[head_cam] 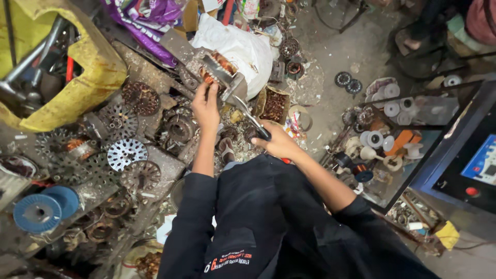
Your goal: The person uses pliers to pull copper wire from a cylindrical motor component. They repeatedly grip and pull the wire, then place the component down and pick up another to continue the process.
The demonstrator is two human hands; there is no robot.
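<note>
At the far left a yellow tub [93, 77] is sitting with a hammer [20, 77] lying inside it, and below it a blue spool [39, 212] is resting among scrap. Just right of that, a white perforated disc [125, 153] is lying on a heap of rusty rotors [140, 98] and fan plates. Toward the middle, the person's left hand [206, 109] is reaching forward and closing around the lower edge of a stator [219, 70] (copper windings are showing in its metal frame), which is standing tilted on the pile, in front of a white sack [243, 49]. The fingers are wrapping the frame firmly, thumb on the near side. Next to it, the right hand [279, 142] is clenching fully around the dark handle of a tool [247, 114]; its thin metal shaft is running up and left, its tip touching the stator just beside the left hand. Whether the tip is a blade or a point is too blurred to tell. Farther right, white bobbins [392, 106] are lying in a tray, and at the right edge a machine panel [480, 165] is showing a blue screen.
</note>
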